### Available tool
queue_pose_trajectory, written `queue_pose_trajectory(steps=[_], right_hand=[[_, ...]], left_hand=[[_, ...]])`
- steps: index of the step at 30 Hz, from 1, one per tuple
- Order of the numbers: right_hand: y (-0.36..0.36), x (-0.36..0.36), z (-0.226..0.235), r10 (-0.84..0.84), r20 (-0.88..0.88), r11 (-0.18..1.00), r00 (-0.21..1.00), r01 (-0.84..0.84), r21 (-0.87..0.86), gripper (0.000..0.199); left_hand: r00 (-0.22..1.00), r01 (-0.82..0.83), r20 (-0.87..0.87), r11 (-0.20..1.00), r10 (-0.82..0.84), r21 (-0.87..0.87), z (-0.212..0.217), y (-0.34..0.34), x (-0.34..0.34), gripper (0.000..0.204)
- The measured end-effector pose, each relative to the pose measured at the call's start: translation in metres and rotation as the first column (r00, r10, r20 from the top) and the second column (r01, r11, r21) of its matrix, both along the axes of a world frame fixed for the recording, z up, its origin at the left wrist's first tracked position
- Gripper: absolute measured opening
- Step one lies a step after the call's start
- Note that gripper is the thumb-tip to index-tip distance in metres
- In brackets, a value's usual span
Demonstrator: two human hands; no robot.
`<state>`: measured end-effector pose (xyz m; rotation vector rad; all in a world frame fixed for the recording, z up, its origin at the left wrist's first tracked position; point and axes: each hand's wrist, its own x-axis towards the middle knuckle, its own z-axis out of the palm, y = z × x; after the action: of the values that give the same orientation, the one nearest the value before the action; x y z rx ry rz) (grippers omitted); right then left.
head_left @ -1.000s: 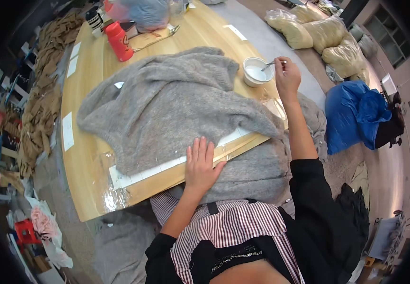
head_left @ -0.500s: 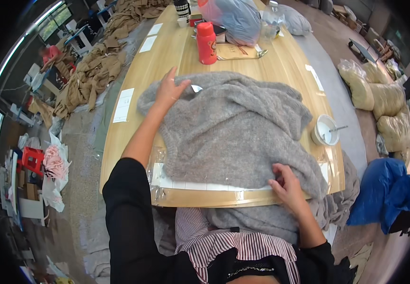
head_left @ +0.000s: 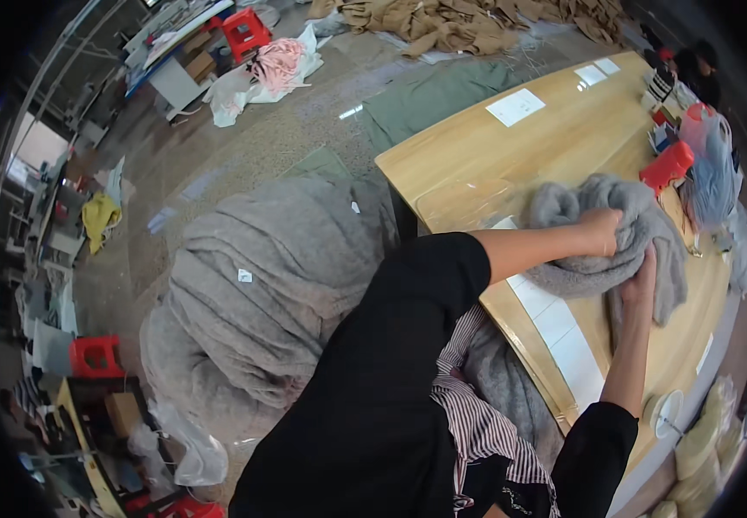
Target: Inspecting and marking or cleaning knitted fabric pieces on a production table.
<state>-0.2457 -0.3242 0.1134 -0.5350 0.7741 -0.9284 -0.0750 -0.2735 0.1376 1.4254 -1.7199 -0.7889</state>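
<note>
A fuzzy grey knit garment [head_left: 576, 274], bunched into folds, is held up at the near part of the wooden table [head_left: 468, 155]. My left hand [head_left: 601, 231] is closed in a fist on its upper folds. Lower and to the right, my right hand [head_left: 640, 281] grips the same garment, its fingers partly covered by the knit. Part of the garment hangs down to the right of my right hand. White paper sheets [head_left: 554, 328] lie along the table's near edge, close to the garment.
Left of the table a large heap of grey knitwear [head_left: 261, 250] rests on the floor. A red bottle [head_left: 668, 167] and a filled plastic bag [head_left: 708, 173] stand at the table's far end. A white tub [head_left: 662, 414] sits near its right edge.
My view has swung left, bringing the grey heap into sight. The garment, spread flat before, is gathered up in both hands, which have come close together.
</note>
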Motion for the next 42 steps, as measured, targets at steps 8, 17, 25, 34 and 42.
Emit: queue_pose_trajectory(steps=[8, 17, 25, 34, 42], right_hand=[[0.188, 0.22, 0.112, 0.564, -0.113, 0.726, 0.818, -0.556, -0.406, 0.054], [0.35, 0.25, 0.088, 0.433, -0.842, -0.498, 0.321, -0.694, -0.52, 0.072], [0.288, 0.003, 0.049, 0.112, -0.962, 0.322, 0.247, -0.925, -0.2, 0.058], [0.42, -0.114, -0.037, -0.431, -0.902, 0.783, -0.017, -0.503, -0.365, 0.042], [0.439, -0.133, 0.038, 0.061, -0.408, 0.631, 0.911, -0.352, -0.692, 0.02]], left_hand=[[0.553, -0.725, -0.78, 0.632, 0.294, -0.276, 0.046, 0.306, 0.179, 0.053], [-0.619, -0.766, -0.517, -0.308, 0.592, 0.565, -0.236, 0.718, 0.218, 0.035], [0.123, -0.651, -0.452, 0.415, 0.884, 0.635, -0.275, 0.502, 0.144, 0.004], [0.959, 0.1, -0.284, 0.957, -0.02, 0.272, -0.12, 0.242, 0.05, 0.023], [0.993, 0.057, 0.077, 0.942, -0.087, 0.33, -0.221, 0.209, -0.008, 0.053]])
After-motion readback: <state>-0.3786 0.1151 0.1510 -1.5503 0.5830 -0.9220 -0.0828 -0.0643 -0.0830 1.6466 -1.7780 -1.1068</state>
